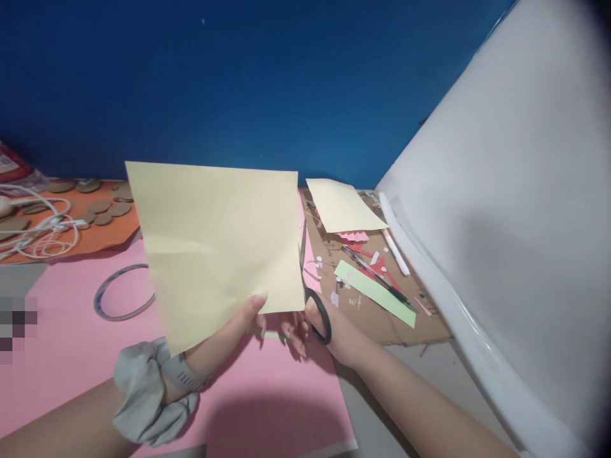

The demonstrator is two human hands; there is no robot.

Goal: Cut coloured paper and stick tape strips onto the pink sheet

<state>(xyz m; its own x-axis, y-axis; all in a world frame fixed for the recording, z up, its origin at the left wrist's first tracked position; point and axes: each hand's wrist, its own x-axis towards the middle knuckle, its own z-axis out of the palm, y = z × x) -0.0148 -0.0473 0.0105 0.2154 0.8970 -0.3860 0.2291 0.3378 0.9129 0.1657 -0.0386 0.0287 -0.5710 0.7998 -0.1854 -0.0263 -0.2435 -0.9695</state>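
Note:
My left hand (238,327) pinches the lower edge of a pale yellow sheet of paper (219,245) and holds it up over the pink sheet (71,356). A grey scrunchie and a grey band sit on that wrist. My right hand (329,331) grips black-handled scissors (319,313), fingers through the loops. The blades run up along the paper's right edge, mostly hidden behind it.
A second pale yellow sheet (344,205), a green paper strip (375,292), a pen (377,275), a white marker (395,251) and scraps lie on cardboard (382,318). A tape ring (121,292), white cables (38,229) and brown discs on orange paper sit left. A white surface (515,222) rises at right.

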